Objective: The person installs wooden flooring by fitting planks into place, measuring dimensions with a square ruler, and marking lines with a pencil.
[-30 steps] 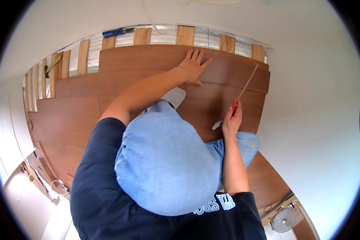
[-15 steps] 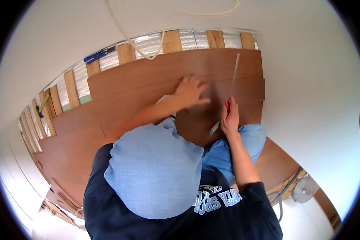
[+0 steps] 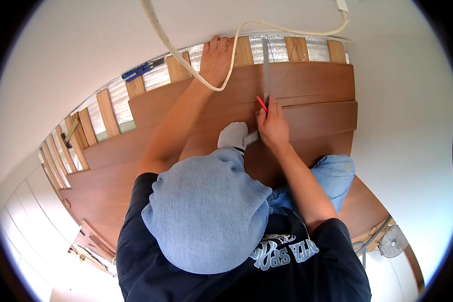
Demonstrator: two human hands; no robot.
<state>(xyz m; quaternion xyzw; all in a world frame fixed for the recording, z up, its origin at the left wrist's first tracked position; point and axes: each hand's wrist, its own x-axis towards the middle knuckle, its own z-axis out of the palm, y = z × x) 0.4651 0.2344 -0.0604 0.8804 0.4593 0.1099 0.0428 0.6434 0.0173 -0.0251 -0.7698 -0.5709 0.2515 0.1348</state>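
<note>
My right hand [image 3: 273,125] is closed round a metal square and a red pencil [image 3: 261,104]. The long blade of the square [image 3: 266,70] points away from me across the brown planks, its far end at the wall edge. Its short arm [image 3: 251,137] sticks out left of the hand, beside my socked foot [image 3: 233,135]. My left hand [image 3: 216,59] reaches to the far wall, fingers stretched out over the foil and battens, with nothing visible in it. A brown floor plank [image 3: 319,118] lies on top of the laid boards, under and right of my right hand.
Wooden battens [image 3: 243,52] over silver foil [image 3: 156,75] run along the wall. A blue-handled tool [image 3: 136,72] and a hammer [image 3: 70,133] lie there. A white cable [image 3: 221,85] hangs in front of my left arm. A fan [image 3: 392,241] stands behind at right.
My left hand has moved from above the planks forward to the wall edge. My right hand has shifted forward and left with the square and pencil, and the blade now reaches the wall strip.
</note>
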